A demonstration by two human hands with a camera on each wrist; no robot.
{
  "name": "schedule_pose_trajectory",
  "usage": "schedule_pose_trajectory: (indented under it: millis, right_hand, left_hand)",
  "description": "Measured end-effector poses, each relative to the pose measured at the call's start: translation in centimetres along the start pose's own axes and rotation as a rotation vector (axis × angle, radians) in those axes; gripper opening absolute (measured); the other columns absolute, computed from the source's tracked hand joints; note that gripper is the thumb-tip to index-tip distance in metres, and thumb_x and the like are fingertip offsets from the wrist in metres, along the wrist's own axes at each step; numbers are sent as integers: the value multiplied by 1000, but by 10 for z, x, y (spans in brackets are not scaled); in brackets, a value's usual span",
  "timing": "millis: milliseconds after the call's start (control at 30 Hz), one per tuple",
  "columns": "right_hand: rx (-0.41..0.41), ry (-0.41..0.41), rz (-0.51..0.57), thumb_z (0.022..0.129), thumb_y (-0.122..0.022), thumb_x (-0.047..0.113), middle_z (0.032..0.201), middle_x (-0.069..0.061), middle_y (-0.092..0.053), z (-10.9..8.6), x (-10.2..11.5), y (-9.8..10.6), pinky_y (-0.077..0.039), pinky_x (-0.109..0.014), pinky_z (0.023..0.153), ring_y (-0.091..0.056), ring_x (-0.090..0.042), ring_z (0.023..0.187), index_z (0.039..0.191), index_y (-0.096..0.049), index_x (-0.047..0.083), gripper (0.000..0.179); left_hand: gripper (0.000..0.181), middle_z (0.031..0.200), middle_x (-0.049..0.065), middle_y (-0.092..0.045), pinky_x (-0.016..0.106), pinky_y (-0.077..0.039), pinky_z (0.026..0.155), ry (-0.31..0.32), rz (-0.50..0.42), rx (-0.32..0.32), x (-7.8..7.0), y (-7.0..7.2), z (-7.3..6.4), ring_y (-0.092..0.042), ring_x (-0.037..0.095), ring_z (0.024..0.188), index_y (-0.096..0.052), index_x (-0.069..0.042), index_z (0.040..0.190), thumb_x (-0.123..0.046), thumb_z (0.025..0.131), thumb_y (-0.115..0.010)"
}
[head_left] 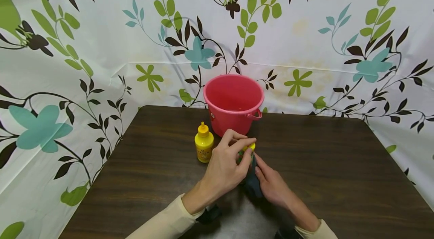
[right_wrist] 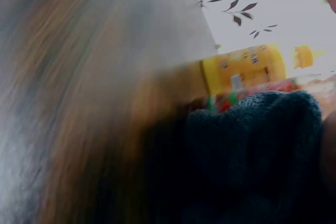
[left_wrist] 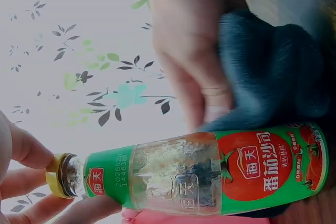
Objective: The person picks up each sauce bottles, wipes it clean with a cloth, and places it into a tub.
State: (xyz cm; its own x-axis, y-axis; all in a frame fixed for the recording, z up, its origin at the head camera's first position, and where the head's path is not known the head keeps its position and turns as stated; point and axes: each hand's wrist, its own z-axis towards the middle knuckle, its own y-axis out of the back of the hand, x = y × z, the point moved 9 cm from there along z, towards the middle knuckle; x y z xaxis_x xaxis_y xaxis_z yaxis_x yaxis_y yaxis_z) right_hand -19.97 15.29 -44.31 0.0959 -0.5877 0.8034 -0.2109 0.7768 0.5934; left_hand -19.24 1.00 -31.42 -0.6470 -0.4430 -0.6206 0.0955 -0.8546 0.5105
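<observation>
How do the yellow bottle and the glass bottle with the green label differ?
The yellow bottle is yellow nearly all over; the glass bottle is see-through between green and red labels. The yellow bottle ends in a pointed nozzle, the glass bottle in a short round cap. The yellow bottle stands untouched on the table, while the left hand grips the glass bottle's cap. Both have yellow tops.

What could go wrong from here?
The left hand pinches the glass bottle only at its cap end, so the bottle might slip or swing if pushed.

The right hand holds a thick, bunched cloth beside the bottle; it could drag or snag on it.

The yellow bottle stands close to the left hand, in front of the bucket, and might get knocked over.
</observation>
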Motion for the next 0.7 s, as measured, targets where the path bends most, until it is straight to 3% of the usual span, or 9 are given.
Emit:
schedule_pose_trajectory:
  millis: [100, 267, 367, 567, 633, 700]
  right_hand:
    - [11, 56, -104, 114, -44, 23, 165, -19, -46, 5, -16, -7, -39, -67, 118, -46, -45, 150, 169, -31, 22, 56]
    - [7, 146, -267, 115, -41, 34, 166, -15, -46, 21, -57, -23, -39, -67, 119, -38, -43, 156, 169, -29, 31, 55]
    - [2, 161, -324, 115, -40, 34, 164, -15, -48, 27, -67, -27, -41, -69, 116, -39, -43, 156, 169, -27, 33, 55]
    - [-26, 165, -347, 115, -41, 32, 158, -20, -55, 25, -54, -24, -46, -68, 111, -48, -46, 149, 168, -31, 33, 54]
    - [-11, 130, -311, 115, -44, 27, 157, -21, -55, 19, -35, -18, -46, -67, 111, -51, -46, 146, 168, -33, 29, 54]
    - [6, 83, -285, 114, -46, 22, 146, -21, -65, 13, -19, -12, -54, -59, 105, -70, -40, 122, 168, -33, 26, 56]
  left_hand:
    - [29, 117, 5, -64, 16, -53, 64, -5, 6, 3, -1, 0, 0, -54, 3, 70, -79, -11, 125, -12, 96, -73]
    - [28, 117, 6, -64, 16, -53, 65, -14, -2, 1, -3, 1, 0, -58, 10, 74, -79, -9, 123, -11, 95, -72]
    - [28, 117, 5, -64, 17, -55, 67, -8, -2, 4, -2, 2, 0, -60, 11, 79, -79, -10, 123, -12, 95, -73]
    - [29, 117, 6, -63, 23, -59, 68, 10, -11, 12, 1, 3, -1, -58, 8, 82, -79, -11, 123, -11, 95, -73]
    - [29, 117, 6, -63, 27, -61, 68, 18, -22, 12, 2, 4, -2, -58, 8, 82, -79, -11, 123, -10, 95, -72]
    - [29, 117, 6, -62, 29, -62, 68, 19, -30, 11, 3, 5, -3, -58, 8, 82, -79, -11, 123, -10, 95, -72]
